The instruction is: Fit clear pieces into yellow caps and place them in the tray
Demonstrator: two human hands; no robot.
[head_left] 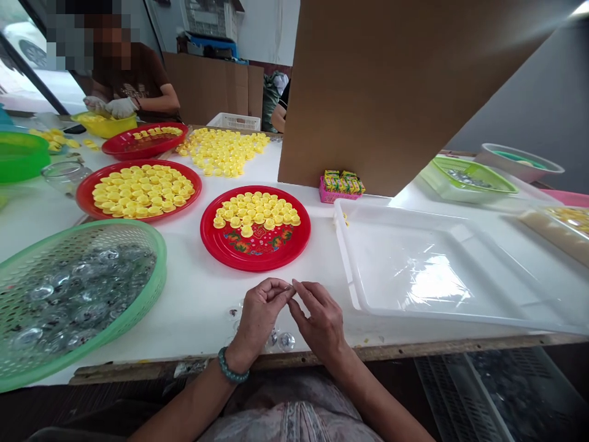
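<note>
1. Clear discs (286,341): on bench (184,307), near edge, by both hands.
2. Left hand (258,313), right hand (322,314): fingers pinched, tips meeting; cannot tell what they grasp.
3. Red tray (251,263): beyond hands, yellow pieces (246,231) mostly on far half.

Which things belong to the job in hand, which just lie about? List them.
Likely in the job: left hand, right hand, clear discs near them, green basket of clear pieces, nearest red tray of yellow pieces.

Apparently just lying about: pink basket of packets, clear jar.
</note>
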